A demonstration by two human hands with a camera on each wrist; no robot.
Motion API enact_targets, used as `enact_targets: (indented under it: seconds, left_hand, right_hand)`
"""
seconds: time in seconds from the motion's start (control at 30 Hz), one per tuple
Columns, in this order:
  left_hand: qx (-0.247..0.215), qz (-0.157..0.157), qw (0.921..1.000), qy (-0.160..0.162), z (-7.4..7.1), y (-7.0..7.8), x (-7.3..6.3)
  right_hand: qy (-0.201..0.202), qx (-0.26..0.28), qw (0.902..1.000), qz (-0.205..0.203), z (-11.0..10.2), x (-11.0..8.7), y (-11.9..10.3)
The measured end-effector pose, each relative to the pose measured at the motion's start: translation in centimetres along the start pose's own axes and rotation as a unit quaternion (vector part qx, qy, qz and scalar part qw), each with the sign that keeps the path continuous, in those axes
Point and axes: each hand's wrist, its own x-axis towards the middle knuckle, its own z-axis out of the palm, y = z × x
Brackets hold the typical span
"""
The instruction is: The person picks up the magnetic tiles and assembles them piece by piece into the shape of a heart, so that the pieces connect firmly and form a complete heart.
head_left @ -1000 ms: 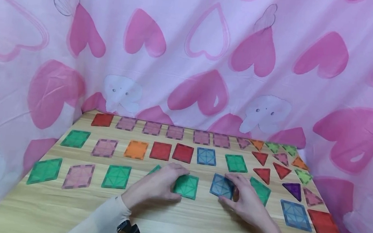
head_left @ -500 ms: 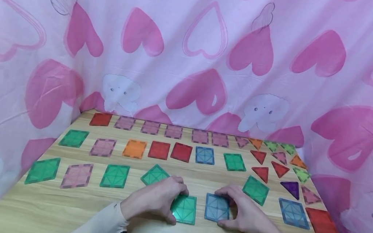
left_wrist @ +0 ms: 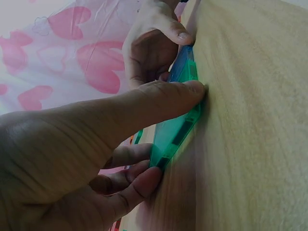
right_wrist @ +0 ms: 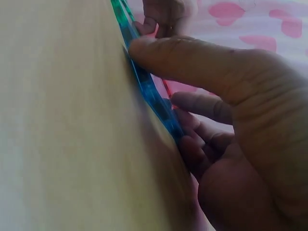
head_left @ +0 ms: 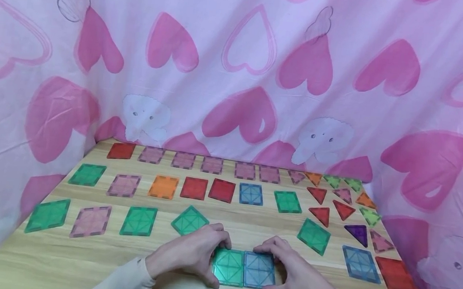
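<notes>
At the table's near middle in the head view, a translucent green square magnetic tile (head_left: 228,267) lies flat, its right edge meeting a blue square magnetic tile (head_left: 259,270). My left hand (head_left: 194,255) grips the green tile by its near and far edges. Thumb and fingers of my right hand (head_left: 299,274) hold the blue tile the same way. In the left wrist view the thumb sits on the near edge of the green tile (left_wrist: 168,137), fingertips at its far side. The right wrist view has the blue tile (right_wrist: 154,101) between thumb and fingers.
Rows of square tiles, such as an orange tile (head_left: 163,187) and a red tile (head_left: 194,188), lie farther back on the wooden table (head_left: 63,263). Small triangles, including a purple triangle (head_left: 357,234), are on the right. A pink heart-patterned curtain (head_left: 202,97) surrounds the table.
Both hands have slid their tiles toward the near edge and together. The gap between the green and blue tiles has closed, and the blue tile has straightened.
</notes>
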Motion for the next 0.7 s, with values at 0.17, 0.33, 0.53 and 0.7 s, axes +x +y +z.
enact_targets:
  seconds: [0.17, 0.33, 0.53, 0.7]
  left_hand:
    - [-0.001, 0.002, 1.0, 0.001, 0.1, 0.0, 0.1]
    - [-0.011, 0.002, 0.9999, 0.0, 0.0, 0.0, 0.1]
    - [-0.022, -0.006, 0.9997, -0.005, -0.2, 0.0, 0.0]
    - [-0.017, -0.003, 0.9998, -0.005, -0.1, -0.1, 0.2]
  right_hand:
    - [0.145, -0.009, 0.9893, 0.006, -1.8, -0.6, 1.1]
    - [0.331, -0.119, 0.9306, 0.1, -4.3, -1.6, 3.1]
    - [0.301, -0.161, 0.9223, 0.182, -5.3, -2.7, 4.8]
    - [0.257, -0.143, 0.9397, 0.174, -5.2, -2.8, 4.6]
